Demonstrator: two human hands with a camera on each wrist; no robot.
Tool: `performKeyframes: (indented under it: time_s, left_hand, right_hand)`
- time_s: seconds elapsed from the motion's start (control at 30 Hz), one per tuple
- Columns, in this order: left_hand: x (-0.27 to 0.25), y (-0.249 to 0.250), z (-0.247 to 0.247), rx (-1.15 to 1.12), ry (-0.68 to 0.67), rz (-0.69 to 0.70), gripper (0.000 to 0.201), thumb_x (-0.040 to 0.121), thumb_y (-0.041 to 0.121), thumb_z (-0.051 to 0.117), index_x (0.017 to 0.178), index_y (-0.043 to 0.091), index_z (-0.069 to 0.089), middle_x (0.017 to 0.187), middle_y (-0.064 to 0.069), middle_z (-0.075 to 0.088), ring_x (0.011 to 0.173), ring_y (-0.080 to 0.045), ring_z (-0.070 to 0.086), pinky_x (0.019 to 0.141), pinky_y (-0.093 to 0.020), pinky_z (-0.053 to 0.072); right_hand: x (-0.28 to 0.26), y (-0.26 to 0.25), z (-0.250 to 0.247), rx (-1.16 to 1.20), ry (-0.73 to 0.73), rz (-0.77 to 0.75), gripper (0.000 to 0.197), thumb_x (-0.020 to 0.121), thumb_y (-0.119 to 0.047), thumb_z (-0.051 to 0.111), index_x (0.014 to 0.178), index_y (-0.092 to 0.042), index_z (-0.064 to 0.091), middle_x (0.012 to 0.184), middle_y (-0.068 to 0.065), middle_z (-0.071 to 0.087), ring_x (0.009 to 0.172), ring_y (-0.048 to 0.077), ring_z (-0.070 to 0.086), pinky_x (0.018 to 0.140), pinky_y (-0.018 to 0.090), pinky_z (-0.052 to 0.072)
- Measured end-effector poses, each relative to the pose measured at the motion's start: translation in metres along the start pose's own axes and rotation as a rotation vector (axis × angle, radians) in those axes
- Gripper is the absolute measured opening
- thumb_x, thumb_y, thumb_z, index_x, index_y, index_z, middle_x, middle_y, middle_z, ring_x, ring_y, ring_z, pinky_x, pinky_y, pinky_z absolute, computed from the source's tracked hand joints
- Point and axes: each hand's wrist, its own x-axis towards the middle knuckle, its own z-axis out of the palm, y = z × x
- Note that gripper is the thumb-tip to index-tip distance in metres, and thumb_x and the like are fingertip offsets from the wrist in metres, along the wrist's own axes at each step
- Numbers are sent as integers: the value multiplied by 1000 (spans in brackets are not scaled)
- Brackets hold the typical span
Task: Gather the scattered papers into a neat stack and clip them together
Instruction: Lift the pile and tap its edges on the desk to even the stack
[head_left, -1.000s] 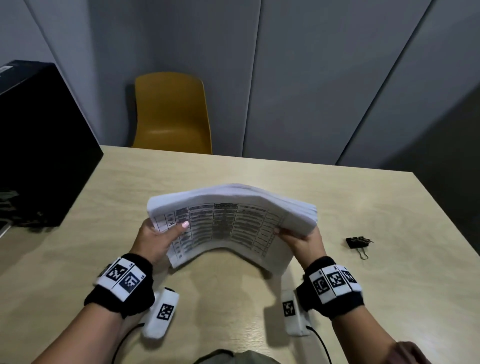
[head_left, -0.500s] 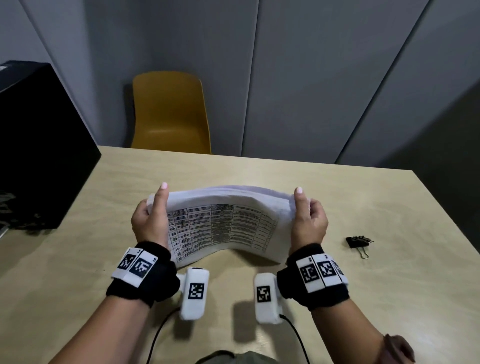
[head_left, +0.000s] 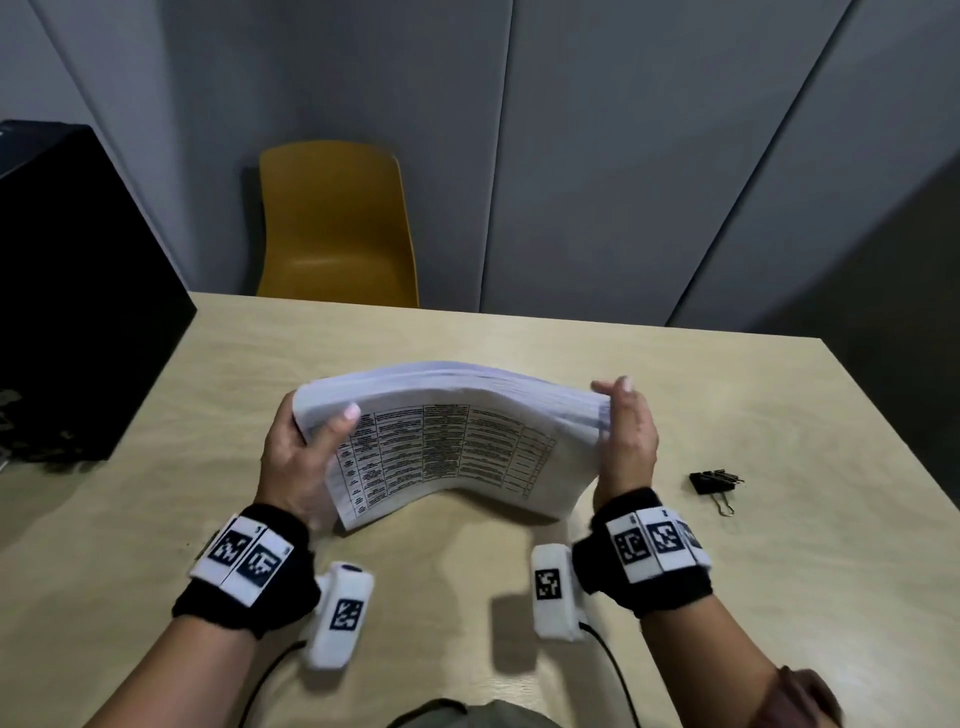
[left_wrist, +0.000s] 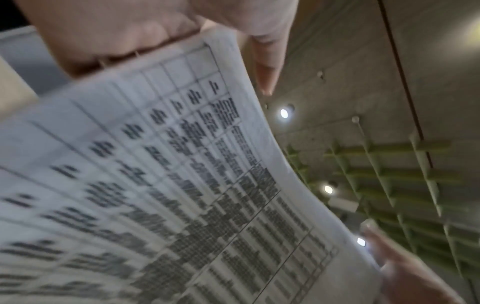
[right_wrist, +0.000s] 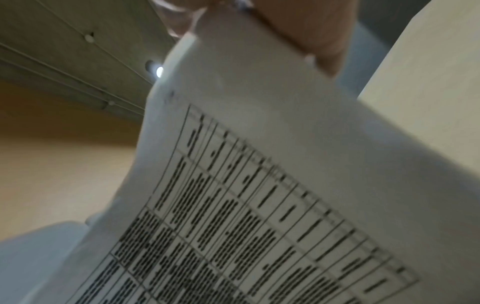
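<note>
The table (head_left: 649, 395) is pale wood; at its 12 o'clock edge stands a yellow chair (head_left: 335, 228), and at 9 o'clock a black box (head_left: 78, 291) sits on the top. Near the table's middle, the stack (head_left: 447, 441) of papers is held up off the surface, bowed upward in an arch between two hands. Its top sheet carries a printed table of rows and columns; the print is too blurred in every view to read. The far edge shows many sheet edges, fairly even, slightly fanned at the right end.

The left hand (head_left: 298, 457) grips the stack's left end, thumb curled over the top sheet and fingers underneath. The right hand (head_left: 626, 441) stands against the right end with fingers nearly straight and upright, pressing the edge rather than curling round it. Each wrist wears a black band with square black-and-white markers.

A black clip (head_left: 709, 480) lies on the table at 3 o'clock of the stack, well apart from it, wire handles folded.

Only the head view shows the table, clip and chair. The wrist views show the printed sheet close up and, beyond it, a ceiling with small round lights (left_wrist: 284, 113).
</note>
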Motion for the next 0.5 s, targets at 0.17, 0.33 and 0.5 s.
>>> performKeyframes:
  time_s: [0.17, 0.33, 0.5]
  left_hand:
    - [-5, -17, -7, 152, -51, -111, 21, 79, -4, 66, 97, 5, 58, 71, 5, 69, 60, 0, 65, 50, -9, 50]
    - [-5, -15, 0, 195, -19, -26, 11, 85, 0, 58, 87, 10, 63, 54, 27, 65, 58, 11, 63, 52, -4, 47]
    - [-7, -21, -3, 216, -76, -76, 20, 79, -3, 65, 84, 15, 61, 59, 20, 69, 62, 5, 66, 53, -11, 49]
  right_hand:
    - [-14, 15, -41, -196, -534, -44, 109, 43, -57, 80, 137, -38, 28, 121, -17, 51, 104, -7, 55, 87, 10, 45]
    - [-10, 38, -32, -349, -217, -31, 20, 70, -9, 69, 88, -16, 65, 85, 5, 70, 83, 21, 64, 81, 39, 55]
    - [-5, 35, -32, -299, -309, 82, 22, 76, 11, 65, 92, -4, 63, 60, -20, 69, 61, -9, 61, 60, 10, 50]
